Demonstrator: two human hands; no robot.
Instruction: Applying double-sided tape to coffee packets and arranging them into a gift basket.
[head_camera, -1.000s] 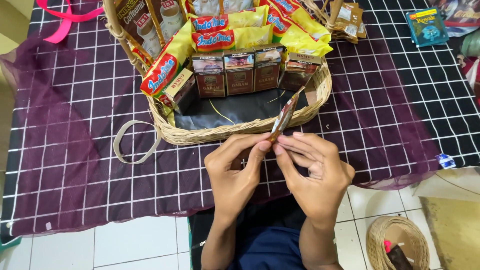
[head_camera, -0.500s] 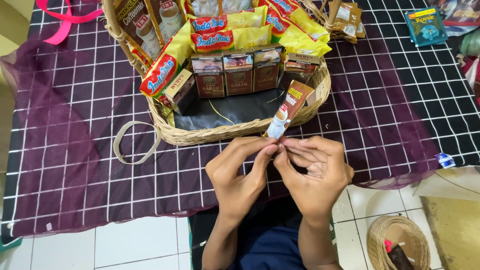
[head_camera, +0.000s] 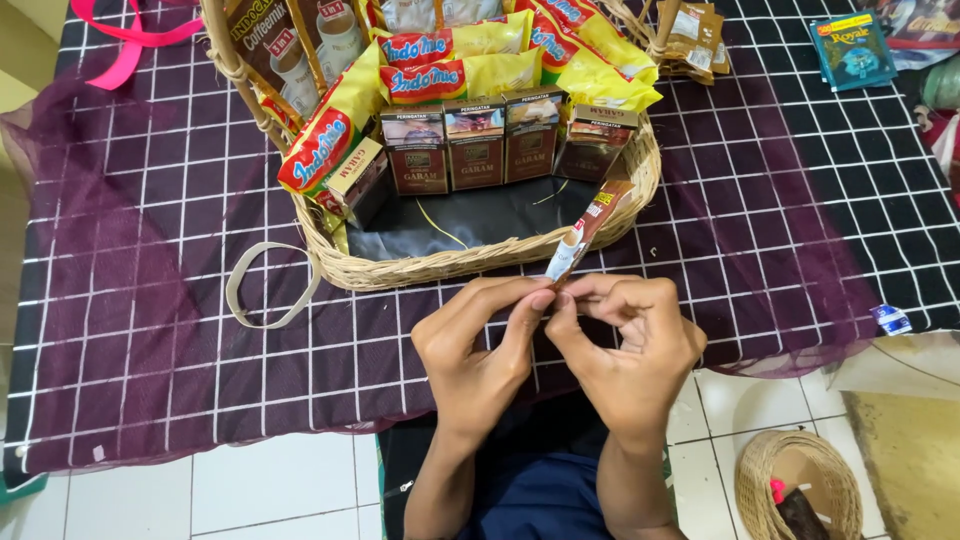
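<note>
My left hand (head_camera: 475, 345) and my right hand (head_camera: 625, 345) meet at the fingertips just in front of a woven basket (head_camera: 450, 265). Together they pinch the lower end of a long brown and white sachet (head_camera: 588, 230), which slants up to the right over the basket's front rim. Inside the basket stand a row of small dark red boxes (head_camera: 475, 148), with yellow and red noodle packets (head_camera: 450, 62) behind them. The basket's dark floor shows in front of the boxes.
A sheer purple net (head_camera: 150, 300) lies over a black cloth with a white grid (head_camera: 820, 150). A loop of beige tape (head_camera: 265, 290) lies left of the basket, a pink ribbon (head_camera: 125, 45) at far left, and a small woven basket (head_camera: 795, 485) on the tiled floor.
The sachet has turned in my fingers, from nearly edge-on to showing its flat face, and now leans further to the right. My hands stay in the same place.
</note>
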